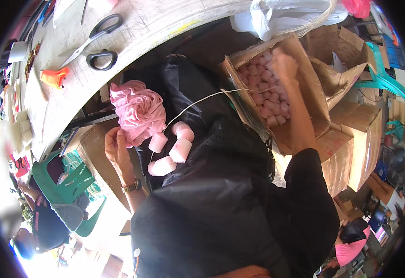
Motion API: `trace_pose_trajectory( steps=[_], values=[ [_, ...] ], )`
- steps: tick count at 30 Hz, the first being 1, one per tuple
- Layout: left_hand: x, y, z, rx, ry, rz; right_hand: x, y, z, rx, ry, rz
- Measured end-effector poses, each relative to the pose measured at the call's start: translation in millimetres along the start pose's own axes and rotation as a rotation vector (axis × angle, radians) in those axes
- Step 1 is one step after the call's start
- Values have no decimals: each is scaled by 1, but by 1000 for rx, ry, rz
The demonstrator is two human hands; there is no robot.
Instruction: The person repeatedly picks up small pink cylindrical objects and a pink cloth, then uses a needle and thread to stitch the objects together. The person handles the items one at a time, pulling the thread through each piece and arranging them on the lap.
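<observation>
My left hand (117, 147) pinches the lower edge of a bunched pink cloth (138, 111), gathered in swirled folds like a rosette. Below it, several pale pink foam pieces (180, 150) hang on a white cord (197, 101) over the black cloth on my lap. That cord stretches across to an open cardboard box (314, 83), which leans to my right and holds many loose pink foam pieces (269, 99). Reaching over the box, my right hand (284, 67) is at the far side of the pile. Its fingers are blurred, and whether they hold anything is unclear.
Black-handled scissors (93, 44) and an orange tool (54, 78) lie on the white table (133, 34). A white plastic bag (290, 18) is beyond the box. More cartons (346, 143) stand at the right. A green chair (65, 178) and another person (47, 217) are at the left.
</observation>
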State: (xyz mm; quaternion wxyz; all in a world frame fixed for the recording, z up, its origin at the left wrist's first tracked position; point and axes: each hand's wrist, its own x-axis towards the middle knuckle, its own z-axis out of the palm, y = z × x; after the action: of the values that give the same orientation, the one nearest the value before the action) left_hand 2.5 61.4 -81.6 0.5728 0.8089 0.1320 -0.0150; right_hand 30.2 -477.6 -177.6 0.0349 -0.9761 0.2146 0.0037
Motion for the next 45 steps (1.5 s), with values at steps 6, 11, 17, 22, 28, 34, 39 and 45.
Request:
trace_pose_trajectory(
  steps=[6,11,17,22,28,34,39,45],
  values=[
    [-16,16,-8,247,-182,-40,-13,-7,123,138,-323,59],
    [-22,31,-18,686,-34,162,0,-3,164,212,-360,49],
    [-17,56,-19,744,477,502,9,12,166,469,-284,134],
    [-20,77,0,183,395,355,-7,20,137,1063,-386,368],
    [-30,68,-30,-1227,-17,461,-37,1,36,1970,-724,345],
    [-3,11,12,-1305,-196,-201,-54,-75,-70,2025,-921,-170],
    [-9,22,-7,-1519,-426,95,-61,-183,-139,1672,-823,-619],
    [-14,59,9,-296,-240,407,-97,-299,-188,1220,-833,-1002]
  ],
)
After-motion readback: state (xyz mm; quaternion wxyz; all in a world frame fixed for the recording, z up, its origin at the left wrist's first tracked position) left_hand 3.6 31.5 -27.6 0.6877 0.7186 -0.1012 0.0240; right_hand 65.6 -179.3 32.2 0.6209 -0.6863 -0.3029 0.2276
